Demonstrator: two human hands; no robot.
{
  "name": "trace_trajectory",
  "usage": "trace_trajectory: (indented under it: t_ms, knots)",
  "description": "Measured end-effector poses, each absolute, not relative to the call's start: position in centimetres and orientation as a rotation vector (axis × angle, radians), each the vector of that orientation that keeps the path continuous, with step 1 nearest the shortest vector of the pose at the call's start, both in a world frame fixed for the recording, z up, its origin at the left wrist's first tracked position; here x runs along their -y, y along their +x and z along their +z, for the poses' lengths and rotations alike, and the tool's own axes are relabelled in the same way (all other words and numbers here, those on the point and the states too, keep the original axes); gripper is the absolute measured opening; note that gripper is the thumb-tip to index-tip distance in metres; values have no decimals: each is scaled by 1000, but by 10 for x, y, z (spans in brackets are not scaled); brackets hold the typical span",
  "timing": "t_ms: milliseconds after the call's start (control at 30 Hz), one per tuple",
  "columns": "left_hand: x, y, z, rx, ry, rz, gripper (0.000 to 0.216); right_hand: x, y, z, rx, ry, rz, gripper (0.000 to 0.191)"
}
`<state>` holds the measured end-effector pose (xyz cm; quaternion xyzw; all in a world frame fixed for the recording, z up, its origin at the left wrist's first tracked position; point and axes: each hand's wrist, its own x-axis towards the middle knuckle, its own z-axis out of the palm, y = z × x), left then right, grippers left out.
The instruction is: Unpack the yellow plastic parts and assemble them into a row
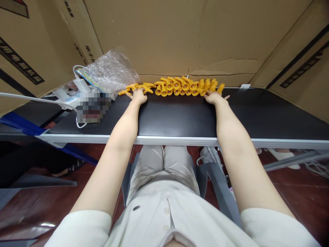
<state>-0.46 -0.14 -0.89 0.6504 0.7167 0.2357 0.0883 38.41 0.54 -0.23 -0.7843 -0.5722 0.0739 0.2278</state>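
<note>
A row of yellow plastic pieces with flared, bell-like mouths [184,86] lies along the back of the black table, several of them stacked and facing me. Upright yellow cone-shaped pieces [207,84] stand at the row's right end. To the left are several loose orange-yellow branched pieces [147,90]. My left hand [139,96] rests at these branched pieces, its fingers apart; some fingertips are hidden among them. My right hand [214,97] is at the right end of the row, fingers spread, touching or right beside the cones. Neither hand visibly grips a piece.
Cardboard walls [164,37] enclose the table [174,116] at the back and sides. On the left are a crumpled clear plastic bag [110,70], a white power strip [69,101] with plugs and cables, and a blurred-out object [92,107]. A white tab [245,86] sits at the back right.
</note>
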Motion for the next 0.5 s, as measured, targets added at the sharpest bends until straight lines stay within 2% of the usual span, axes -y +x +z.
trace_trajectory:
  t_ms: [200, 300, 500]
  knots:
    - [8, -2, -6, -2228, 1921, 682, 41, 5, 368, 11, 1639, -2301, 153, 52]
    - [7, -2, -7, -2209, 1919, 741, 38, 11, 363, 17, 1616, -2301, 141, 52]
    - [-10, -1, -9, -2106, 1682, 1294, 17, 13, 365, 17, 1457, -2188, 114, 53]
